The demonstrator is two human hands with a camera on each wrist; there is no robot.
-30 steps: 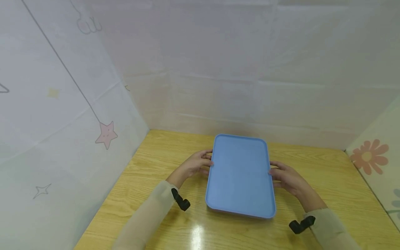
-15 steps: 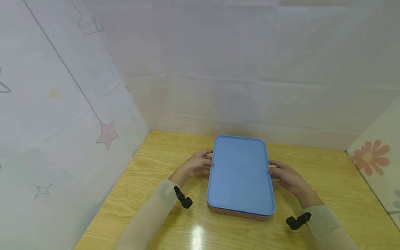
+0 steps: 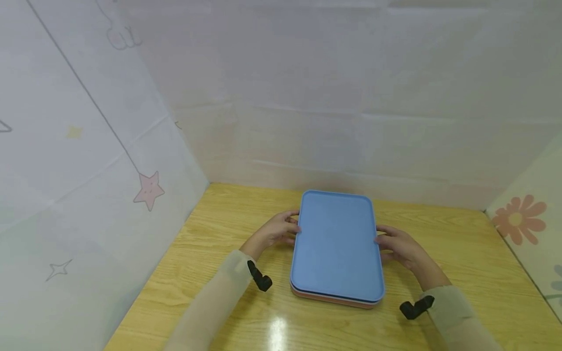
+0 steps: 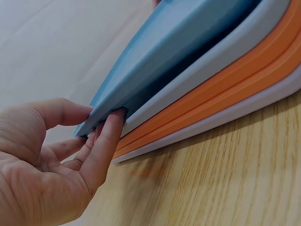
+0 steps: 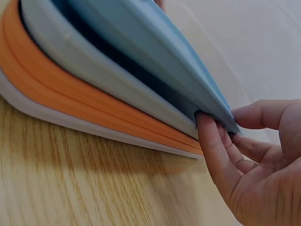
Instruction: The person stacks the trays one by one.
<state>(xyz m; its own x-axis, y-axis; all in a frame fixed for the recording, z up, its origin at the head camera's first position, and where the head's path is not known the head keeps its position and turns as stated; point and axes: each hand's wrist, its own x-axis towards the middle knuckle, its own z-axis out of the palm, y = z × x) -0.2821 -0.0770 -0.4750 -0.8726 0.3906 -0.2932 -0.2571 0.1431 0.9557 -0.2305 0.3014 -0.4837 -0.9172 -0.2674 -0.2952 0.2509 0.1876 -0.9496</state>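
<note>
A light blue rectangular tray (image 3: 338,246) lies over a stack of trays. My left hand (image 3: 278,228) pinches its left edge, and my right hand (image 3: 401,247) pinches the right edge. In the left wrist view the thumb is on the rim while fingers (image 4: 106,146) reach underneath. The right wrist view has the same kind of grip, with fingertips between the blue tray and a pale grey tray (image 5: 94,61) below. Under that come orange layers (image 4: 207,96) and a whitish bottom tray (image 4: 225,117). A dark gap shows between the blue and grey trays.
The stack stands on a wood-grain table (image 3: 210,229). A pale cloth wall (image 3: 307,122) rises along the back edge, with printed side walls at left and right. Black wrist-worn pieces (image 3: 260,277) jut from both sleeves.
The blue tray has come down closer over the stack, both hands holding it. The front edges of the trays beneath now show. My right hand has shifted slightly left.
</note>
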